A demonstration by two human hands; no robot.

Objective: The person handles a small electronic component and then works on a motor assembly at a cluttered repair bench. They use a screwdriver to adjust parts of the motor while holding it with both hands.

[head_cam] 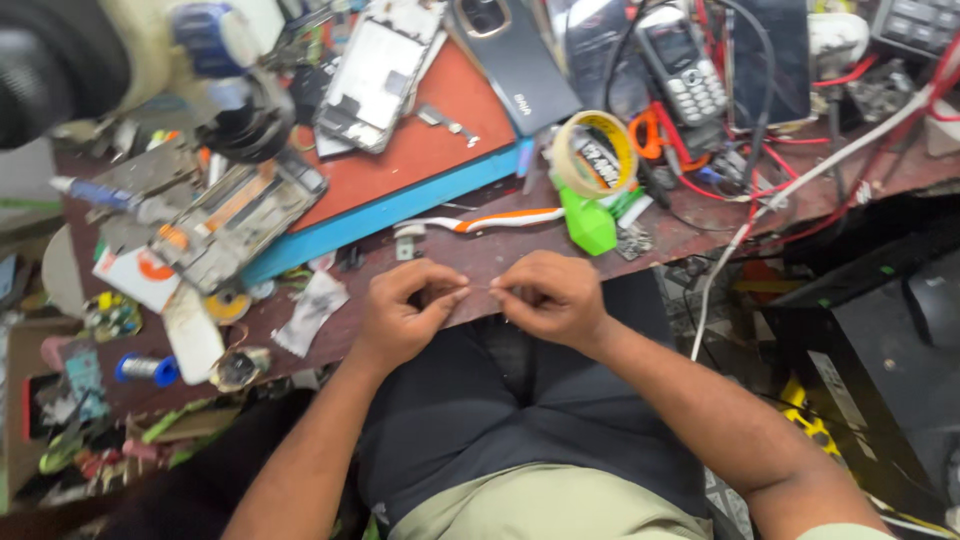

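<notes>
Cluttered with phone parts, the reddish workbench carries a red-and-blue repair mat, a roll of tape, a keypad phone and an orange-and-white toothbrush. At its near edge, above the lap, the left hand and right hand face each other, fingertips pressed together, pinching a thin wire stretched between them. It is barely visible, and looks feather-light, flexible and easily kinked or snapped; hold it close to each end between thumb and forefinger pads.
</notes>
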